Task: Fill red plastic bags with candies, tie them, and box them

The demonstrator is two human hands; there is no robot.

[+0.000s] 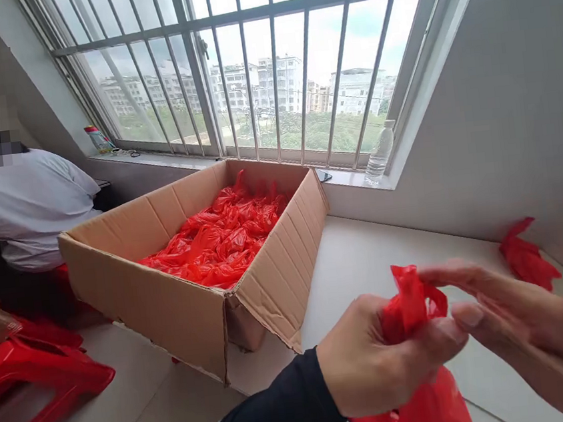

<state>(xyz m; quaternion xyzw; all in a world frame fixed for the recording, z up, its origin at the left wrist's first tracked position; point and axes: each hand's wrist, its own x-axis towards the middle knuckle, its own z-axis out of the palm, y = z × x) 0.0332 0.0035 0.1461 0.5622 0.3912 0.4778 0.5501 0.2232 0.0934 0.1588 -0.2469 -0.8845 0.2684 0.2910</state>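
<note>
We see our left hand at about five o'clock in the head view, fingers and thumb clamped around a crumpled red plastic bag, which pokes out above the fist and hangs down below it. Our right hand sits just beside it at four o'clock, fingers stretched out and slightly apart, the fingertips touching the bag's upper part.

Toward ten o'clock from the hands stands an open cardboard box on the pale floor, its flaps folded outward. Inside lies a heap of red plastic bags, filling much of the bottom. One more red bag lies alone at three o'clock by the wall. On the windowsill at one o'clock stands a clear bottle. At nine o'clock sits another person in a white shirt, with red stools below.
</note>
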